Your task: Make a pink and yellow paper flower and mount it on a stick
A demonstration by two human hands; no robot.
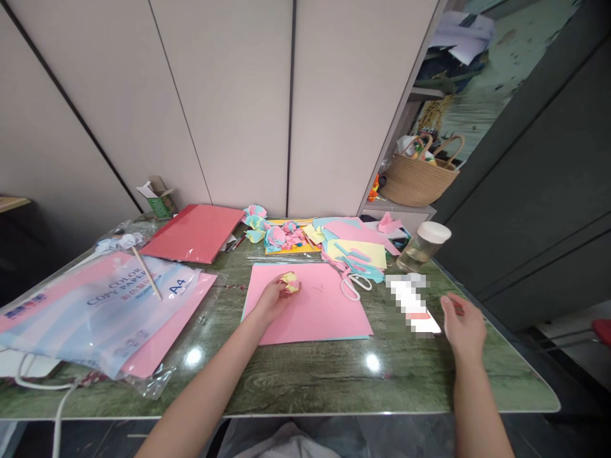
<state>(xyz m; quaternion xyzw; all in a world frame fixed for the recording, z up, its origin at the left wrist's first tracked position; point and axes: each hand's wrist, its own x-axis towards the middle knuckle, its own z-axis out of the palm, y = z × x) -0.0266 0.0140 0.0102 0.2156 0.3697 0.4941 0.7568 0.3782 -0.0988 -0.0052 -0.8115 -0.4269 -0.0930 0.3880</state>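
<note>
Left hand: the person's left hand (273,300) reaches in over the pink sheet, its grip closed around a small paper flower, thumb and fingertips pinching it.
Paper flower: yellow and pink, the paper flower (290,282) sits at the fingertips above the upper middle of the pink sheet (315,315); I can't tell whether it touches the paper.
Right hand: the right hand (465,327) is near the right edge of the tabletop (305,381), fingers curled and grip narrow; I can't tell whether anything is in it.
Beside the right hand: a white thing (417,308), too blurred to make out, and behind it a jar (420,249) with a white lid.
Scissors: the white-handled scissors (356,286) lie at the right side of the pink sheet, handles towards the person.
Behind the sheet: finished-looking paper blooms (274,239) in pink, blue and yellow, with coloured scraps (360,254) to their right.
Left side: a plastic packet (109,318) of colour copy paper with a thin stick (149,275) across it; beyond, a red folder (195,232) and a small open box (161,200).
Shelf: a woven basket (420,181) stands beyond the tabletop's far right.
</note>
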